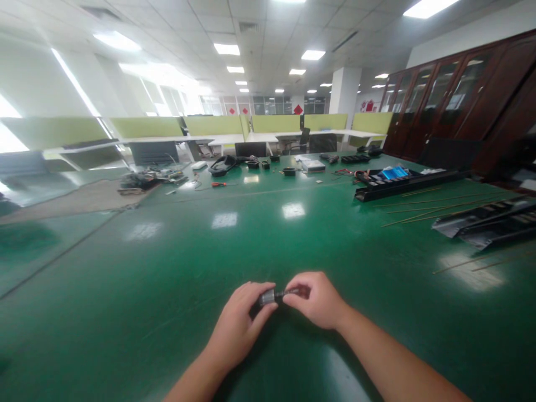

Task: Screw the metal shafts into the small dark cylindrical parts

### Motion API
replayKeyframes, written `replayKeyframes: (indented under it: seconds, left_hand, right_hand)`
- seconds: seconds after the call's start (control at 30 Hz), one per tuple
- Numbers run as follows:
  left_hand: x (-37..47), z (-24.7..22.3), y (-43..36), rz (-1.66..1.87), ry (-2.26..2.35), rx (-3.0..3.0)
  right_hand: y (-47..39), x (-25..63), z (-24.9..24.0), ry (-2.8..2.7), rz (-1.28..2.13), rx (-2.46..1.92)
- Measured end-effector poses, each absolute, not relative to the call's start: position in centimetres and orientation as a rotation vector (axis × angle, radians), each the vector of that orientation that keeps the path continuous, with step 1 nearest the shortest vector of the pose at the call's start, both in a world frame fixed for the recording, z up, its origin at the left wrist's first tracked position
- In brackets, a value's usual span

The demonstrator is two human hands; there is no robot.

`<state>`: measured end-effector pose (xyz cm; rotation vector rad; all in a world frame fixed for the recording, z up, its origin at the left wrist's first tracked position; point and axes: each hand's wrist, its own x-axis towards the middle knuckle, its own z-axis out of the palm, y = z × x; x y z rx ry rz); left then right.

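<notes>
My left hand (238, 324) is closed around a short silver cylinder (267, 297), thumb on the near side and fingers on the far side. It looks like a small motor, though its kind is not certain. A thin dark rod-like piece (280, 294) runs from the cylinder's right end toward my right hand (320, 301). Thumb and fingertips of that hand pinch the rod. Whether the rod and the cylinder are one piece cannot be made out. Both hands are low over the green tabletop (201, 251), near the middle of the view.
Farther back lie an orange screwdriver (219, 184), small black boxes (288, 172) and a white box (313, 166). At right are long black channels (402, 184) and thin brass-coloured rods (427, 215). A cluttered heap of parts (146, 177) sits at the back left.
</notes>
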<state>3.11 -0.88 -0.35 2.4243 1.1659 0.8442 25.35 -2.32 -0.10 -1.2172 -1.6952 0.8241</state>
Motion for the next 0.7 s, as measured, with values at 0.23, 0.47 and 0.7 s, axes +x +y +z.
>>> replayKeyframes:
  seconds: [0.23, 0.47, 0.7]
  left_hand:
    - [3.11, -0.23, -0.79, 0.867, 1.161, 2.431]
    - [3.07, 0.0, -0.81, 0.859, 1.169, 2.424]
    - [2.99, -0.07, -0.72, 0.852, 1.172, 2.417]
  right_hand:
    - [-2.32, 25.45, -0.09, -1.685, 0.824, -1.226]
    - [-2.39, 25.47, -0.12, -1.686, 0.817, -1.24]
    - [-2.43, 25.57, 0.07, -1.702, 0.795, -1.251]
